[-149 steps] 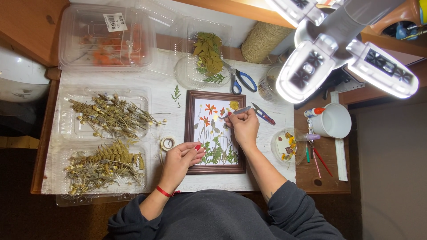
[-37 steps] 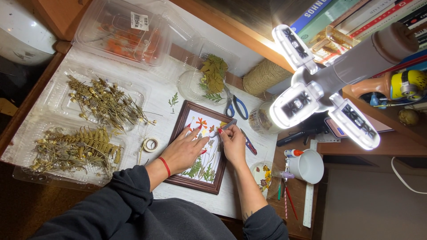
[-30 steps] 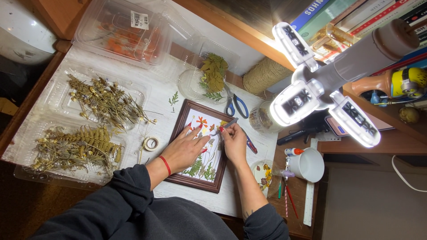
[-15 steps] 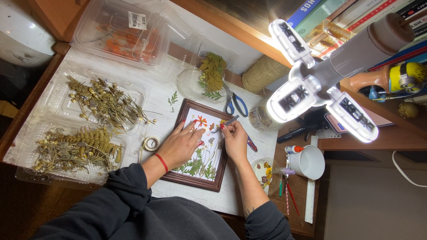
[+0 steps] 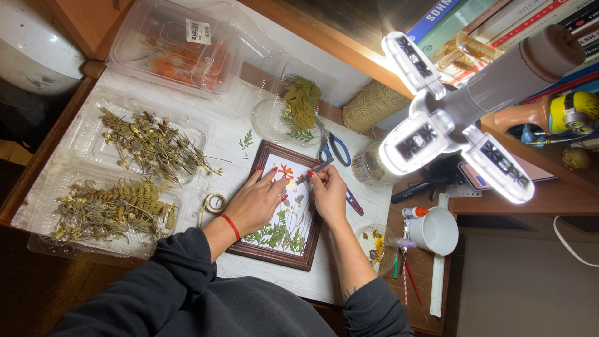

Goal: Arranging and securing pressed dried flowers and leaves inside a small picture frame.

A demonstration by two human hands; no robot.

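Both hands have shifted a bit farther up the wooden frame (image 5: 272, 244) mid-bench: left hand (image 5: 256, 203) flat, released; right hand (image 5: 329, 195) pinching tweezers (image 5: 319, 167) by the orange flower (image 5: 286, 170).

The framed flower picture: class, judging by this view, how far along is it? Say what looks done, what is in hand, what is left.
Done: green sprigs and an orange bloom already lie inside the brown frame. In hand: the left hand rests flat on the picture, while the right hand holds tweezers at its top edge. Left: much white backing looks bare, and trays of dried stems and ferns remain beside it.
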